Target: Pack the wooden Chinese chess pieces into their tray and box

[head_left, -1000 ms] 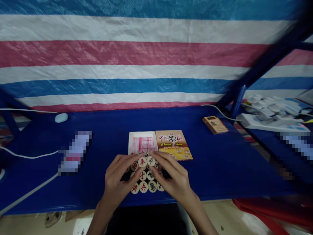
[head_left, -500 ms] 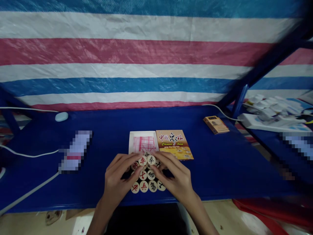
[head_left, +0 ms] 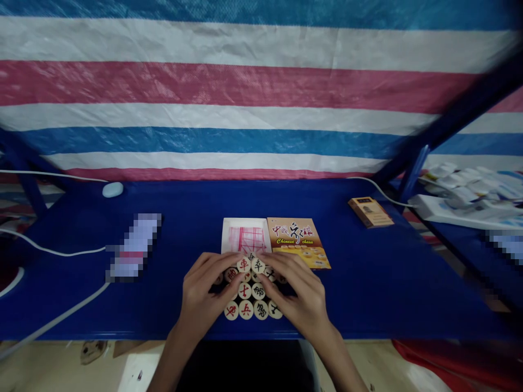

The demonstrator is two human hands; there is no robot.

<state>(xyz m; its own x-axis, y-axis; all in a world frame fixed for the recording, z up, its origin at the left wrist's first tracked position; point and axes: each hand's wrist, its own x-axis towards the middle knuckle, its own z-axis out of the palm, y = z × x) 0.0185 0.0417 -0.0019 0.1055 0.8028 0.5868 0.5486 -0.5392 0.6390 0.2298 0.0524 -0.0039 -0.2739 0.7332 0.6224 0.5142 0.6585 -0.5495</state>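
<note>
Several round wooden chess pieces with red or black characters lie in rows on the blue table, some stacked higher. My left hand grips a piece with a red character between thumb and fingers. Right beside it, my right hand holds a piece with a black character the same way. Both pieces are raised over the others, side by side. The front row shows a red-marked piece and a black-marked piece. My hands partly hide the pieces behind and at the sides.
Behind the pieces are an open white box and its printed lid. A blurred phone with a cable lies left, a pale rounded case at the back left. A small brown box and a power strip are at right.
The whole view has shifted slightly, so the table and items appear a little further right. Both hands keep their hold on the two pieces, with hardly any movement relative to the rows.
</note>
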